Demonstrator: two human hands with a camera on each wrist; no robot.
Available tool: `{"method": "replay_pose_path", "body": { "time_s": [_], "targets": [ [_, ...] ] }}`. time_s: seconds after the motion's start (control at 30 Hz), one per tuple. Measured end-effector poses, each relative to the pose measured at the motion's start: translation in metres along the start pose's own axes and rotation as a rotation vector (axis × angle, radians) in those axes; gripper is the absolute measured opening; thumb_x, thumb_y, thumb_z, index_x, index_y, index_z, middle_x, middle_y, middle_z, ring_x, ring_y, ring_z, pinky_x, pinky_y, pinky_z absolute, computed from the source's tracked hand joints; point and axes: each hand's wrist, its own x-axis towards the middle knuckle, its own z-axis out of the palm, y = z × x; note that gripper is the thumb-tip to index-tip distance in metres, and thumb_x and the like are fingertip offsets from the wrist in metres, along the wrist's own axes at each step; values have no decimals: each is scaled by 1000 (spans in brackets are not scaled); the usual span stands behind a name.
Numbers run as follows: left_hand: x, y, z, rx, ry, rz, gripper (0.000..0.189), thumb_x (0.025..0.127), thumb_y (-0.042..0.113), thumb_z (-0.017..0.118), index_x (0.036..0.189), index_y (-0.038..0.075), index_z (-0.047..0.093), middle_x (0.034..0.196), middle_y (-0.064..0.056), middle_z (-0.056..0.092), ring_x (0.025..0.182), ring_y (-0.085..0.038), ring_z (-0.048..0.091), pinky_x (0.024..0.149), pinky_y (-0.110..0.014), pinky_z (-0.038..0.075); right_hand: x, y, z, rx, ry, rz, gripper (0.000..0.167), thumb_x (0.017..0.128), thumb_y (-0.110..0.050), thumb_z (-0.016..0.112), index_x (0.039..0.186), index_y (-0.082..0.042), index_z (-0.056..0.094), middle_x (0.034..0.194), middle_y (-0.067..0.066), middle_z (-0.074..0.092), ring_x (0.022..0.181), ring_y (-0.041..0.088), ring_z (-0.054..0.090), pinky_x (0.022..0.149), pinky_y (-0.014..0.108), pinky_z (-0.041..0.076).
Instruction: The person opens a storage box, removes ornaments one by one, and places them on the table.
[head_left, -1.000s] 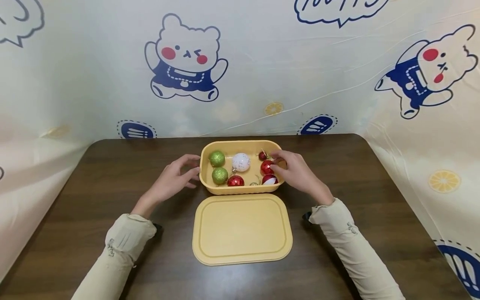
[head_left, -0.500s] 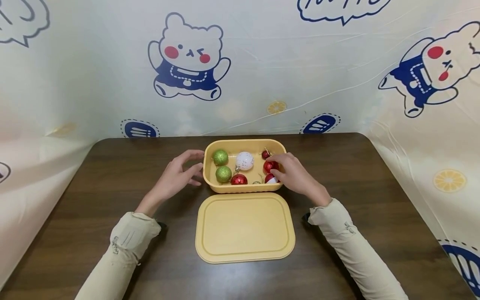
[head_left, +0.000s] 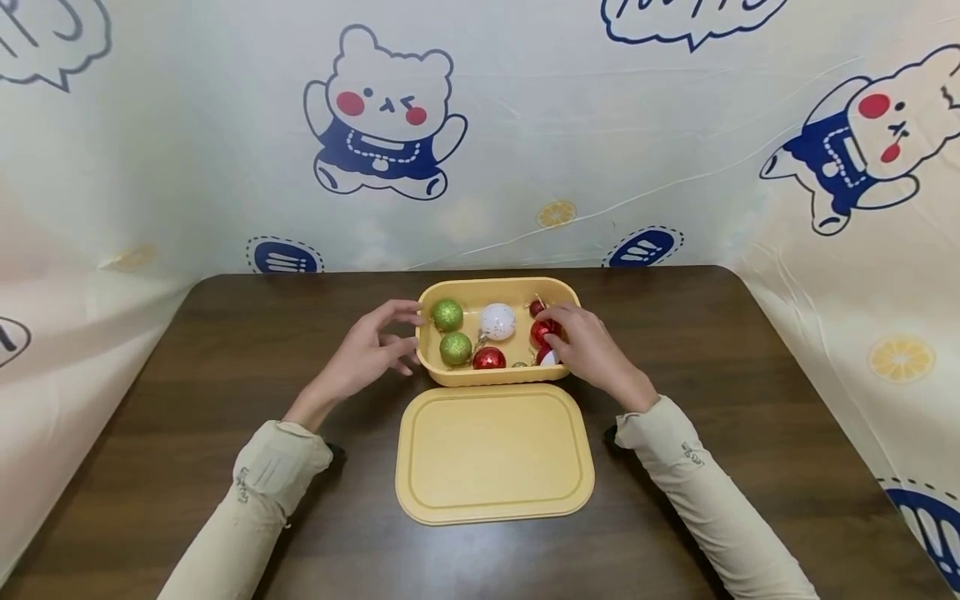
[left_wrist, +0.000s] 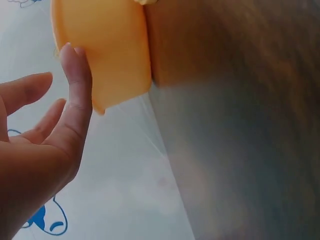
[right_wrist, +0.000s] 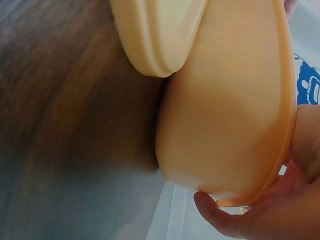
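Note:
A yellow plastic box (head_left: 498, 377) holds several Christmas balls: a glittery green ball (head_left: 447, 315) and another green ball (head_left: 455, 348) at the left, a speckled white ball (head_left: 497, 321) in the middle, a red ball (head_left: 489, 358) at the front. My right hand (head_left: 596, 350) reaches over the right rim, thumb and index finger around a shiny red ball (head_left: 542, 333). One of its fingers (right_wrist: 212, 212) lies outside the end wall. Beside it are a small red ball (head_left: 537, 307) and a partly covered red-and-white ball (head_left: 548, 357). My left hand (head_left: 371, 343) rests its loosely extended fingertips at the left rim.
A yellow lid (head_left: 495, 454) lies flat on the dark wooden table (head_left: 285, 350), directly in front of the box. Behind the table hangs a pale printed cloth (head_left: 510, 125) with bear drawings.
The head view has shifted slightly, so everything appears a little farther right. My right thumb and index finger have moved left into the box, closer around the red ball. My left hand stays at the rim.

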Motion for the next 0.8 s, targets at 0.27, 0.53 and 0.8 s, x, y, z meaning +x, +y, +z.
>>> {"method": "replay_pose_path", "body": {
  "time_s": [0.27, 0.53, 0.8],
  "targets": [
    [2, -6, 8, 46, 45, 10, 58, 94, -6, 62, 147, 10, 44, 146, -19, 37, 82, -31, 70, 75, -46, 60, 0, 6, 3, 70, 2, -25, 29, 94, 0, 66, 123, 0, 66, 123, 16, 65, 104, 27, 63, 91, 43, 55],
    [6, -13, 5, -199, 31, -106, 51, 95, -4, 62, 143, 1, 46, 108, -25, 50, 77, -27, 69, 75, -44, 60, 3, 6, 1, 72, -30, 2, 28, 95, -6, 66, 123, -4, 64, 122, 14, 66, 98, 24, 65, 87, 42, 57],
    [5, -12, 5, -292, -30, -183, 48, 99, 1, 57, 145, 2, 43, 113, -36, 50, 75, -31, 72, 72, -45, 60, 3, 10, 0, 100, -43, 29, 27, 94, -11, 69, 120, -6, 63, 123, 13, 66, 106, 26, 66, 93, 44, 55]
  ]
}}
